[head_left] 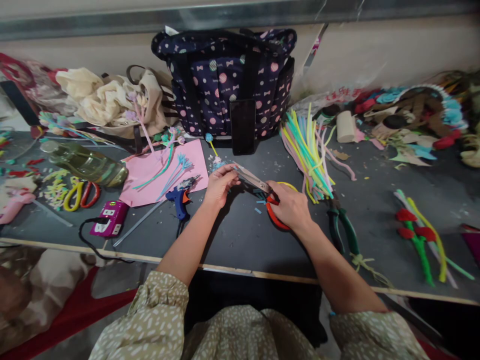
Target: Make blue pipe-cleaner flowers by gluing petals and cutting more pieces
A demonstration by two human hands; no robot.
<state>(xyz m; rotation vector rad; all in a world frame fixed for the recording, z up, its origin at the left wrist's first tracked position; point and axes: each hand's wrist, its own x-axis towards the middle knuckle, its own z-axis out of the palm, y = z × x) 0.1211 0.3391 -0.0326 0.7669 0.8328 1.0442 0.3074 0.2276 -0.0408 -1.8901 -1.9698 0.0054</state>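
Note:
My right hand (291, 206) grips scissors (258, 183) with red and yellow handles, the blades pointing left. My left hand (220, 186) is closed in a pinch at the blade tips; what its fingers hold is too small to make out. Just beyond it lie fuzzy blue and pale bits (216, 161) and a small blue flower on a yellow stem (212, 143). Short blue cut pieces (258, 210) are scattered beneath the scissors.
To the left are a blue glue gun (179, 201), pink paper (138, 187) with fuzzy stems, a purple power strip (109, 219) and a bottle (88, 162). A phone (243, 127) leans on a patterned bag (221, 75). Right are pipe cleaners (307, 155), pliers (343, 225) and red flowers (416, 232).

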